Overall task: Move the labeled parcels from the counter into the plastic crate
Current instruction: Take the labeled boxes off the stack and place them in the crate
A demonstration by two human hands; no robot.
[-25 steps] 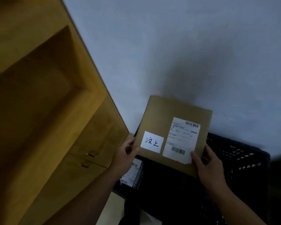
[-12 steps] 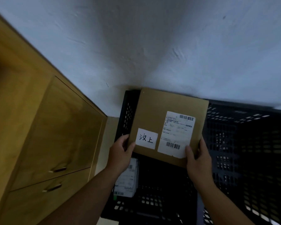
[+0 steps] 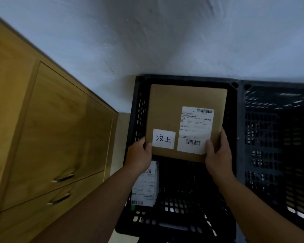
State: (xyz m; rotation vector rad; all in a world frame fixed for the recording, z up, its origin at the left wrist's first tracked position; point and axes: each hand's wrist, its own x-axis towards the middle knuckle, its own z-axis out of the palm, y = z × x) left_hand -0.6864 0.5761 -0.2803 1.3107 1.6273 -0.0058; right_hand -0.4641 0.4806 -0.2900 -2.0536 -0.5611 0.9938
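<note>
Your left hand (image 3: 139,153) and right hand (image 3: 218,155) clamp the parcel's (image 3: 182,120) near corners, levelling it over the crate (image 3: 139,109).

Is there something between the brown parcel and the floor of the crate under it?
Nothing visible blocks it. The parcel, held by both hands, hangs over the crate. Other labeled parcels stand against the left wall, beside the drop path.

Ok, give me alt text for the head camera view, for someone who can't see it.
Two bare hands, left hand and right hand, hold a flat brown parcel with two white labels over an open black plastic crate. More labelled parcels stand inside; a wooden cabinet is left.
</note>
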